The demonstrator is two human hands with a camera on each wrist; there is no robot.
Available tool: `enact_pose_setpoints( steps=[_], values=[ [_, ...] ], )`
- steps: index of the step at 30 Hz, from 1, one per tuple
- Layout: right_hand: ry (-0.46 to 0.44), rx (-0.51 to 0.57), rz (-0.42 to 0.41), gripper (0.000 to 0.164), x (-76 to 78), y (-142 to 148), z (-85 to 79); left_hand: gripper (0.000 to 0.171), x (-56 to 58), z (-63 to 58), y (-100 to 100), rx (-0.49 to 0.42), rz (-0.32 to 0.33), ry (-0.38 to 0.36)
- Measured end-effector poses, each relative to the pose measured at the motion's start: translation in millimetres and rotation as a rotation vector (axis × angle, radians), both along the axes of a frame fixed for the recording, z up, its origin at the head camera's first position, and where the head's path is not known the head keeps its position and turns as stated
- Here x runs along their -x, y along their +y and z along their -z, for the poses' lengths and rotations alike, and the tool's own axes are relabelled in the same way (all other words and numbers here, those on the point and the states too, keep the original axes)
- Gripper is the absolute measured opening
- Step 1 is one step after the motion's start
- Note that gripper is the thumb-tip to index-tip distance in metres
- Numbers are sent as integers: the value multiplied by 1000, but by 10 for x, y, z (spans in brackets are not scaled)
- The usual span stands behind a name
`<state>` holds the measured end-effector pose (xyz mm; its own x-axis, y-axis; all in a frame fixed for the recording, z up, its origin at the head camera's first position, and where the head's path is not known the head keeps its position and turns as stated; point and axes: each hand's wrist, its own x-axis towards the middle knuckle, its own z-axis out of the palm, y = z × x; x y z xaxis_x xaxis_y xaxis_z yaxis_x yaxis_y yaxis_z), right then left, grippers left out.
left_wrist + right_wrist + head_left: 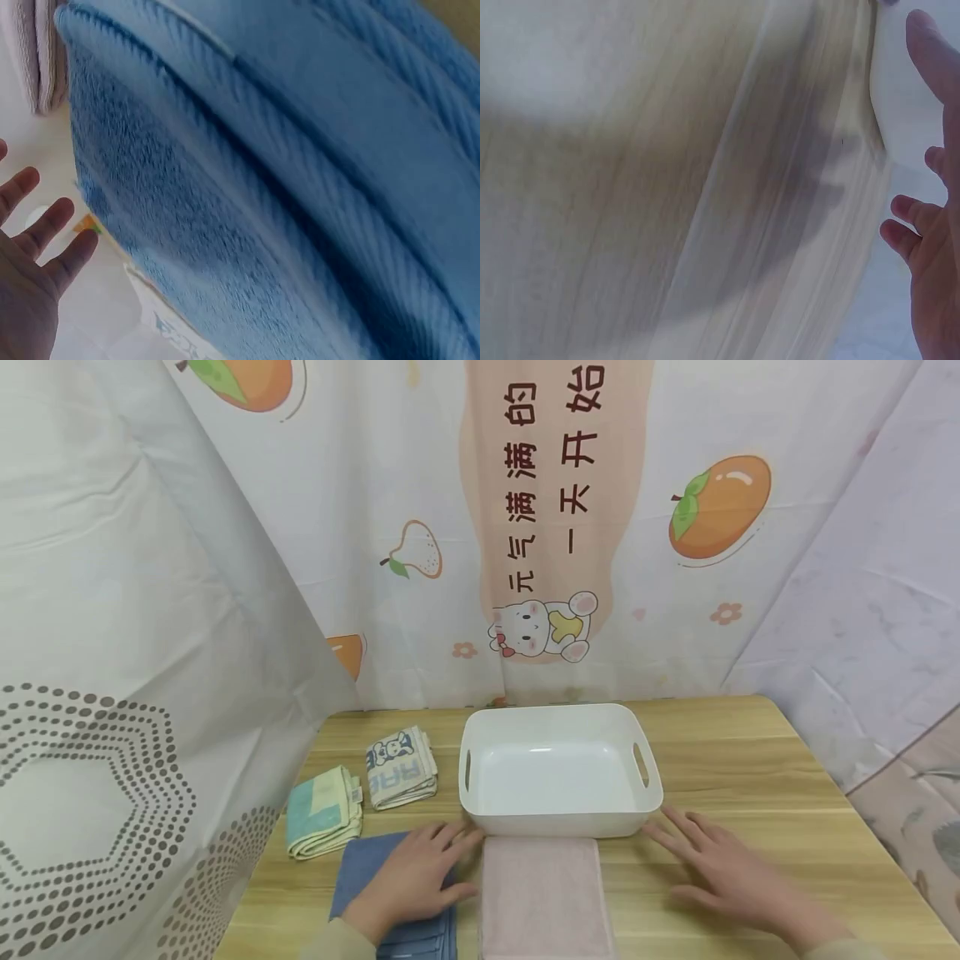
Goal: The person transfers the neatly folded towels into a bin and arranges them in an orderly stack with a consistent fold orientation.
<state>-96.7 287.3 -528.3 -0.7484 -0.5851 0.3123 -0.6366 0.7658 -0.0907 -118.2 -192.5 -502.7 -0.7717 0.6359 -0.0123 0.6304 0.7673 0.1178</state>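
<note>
A white plastic basket [555, 823] with side handle holes stands at the middle back of the table. In front of it lies a folded pink towel [546, 897]. My left hand [420, 872] hovers over a folded blue towel [375, 860], fingers spread, their tips near the basket's front left corner. The left wrist view shows the blue towel [172, 172] up close, with the left hand [34, 262] beside it, holding nothing. My right hand [720, 868] is spread over the wood with its fingertips at the basket's front right corner; its palm looks bare in the right wrist view.
Left of the basket lie a folded cream cloth [401, 768] with a blue cartoon print and a folded green and yellow cloth [322, 810]. The wooden table [757, 760] meets a printed curtain [420, 635] behind and a pale curtain [187, 610] at left.
</note>
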Motion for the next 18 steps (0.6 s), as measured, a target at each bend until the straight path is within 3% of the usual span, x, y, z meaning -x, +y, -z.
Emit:
enact_pose_setpoints(
  steps=[8, 18],
  values=[
    [27, -40, -24, 85, -22, -170, 34, 72, -19, 62, 92, 29, 55, 25],
    [-20, -83, -54, 80, -73, -237, 81, 78, -6, 87, 154, 26, 125, 13]
  ],
)
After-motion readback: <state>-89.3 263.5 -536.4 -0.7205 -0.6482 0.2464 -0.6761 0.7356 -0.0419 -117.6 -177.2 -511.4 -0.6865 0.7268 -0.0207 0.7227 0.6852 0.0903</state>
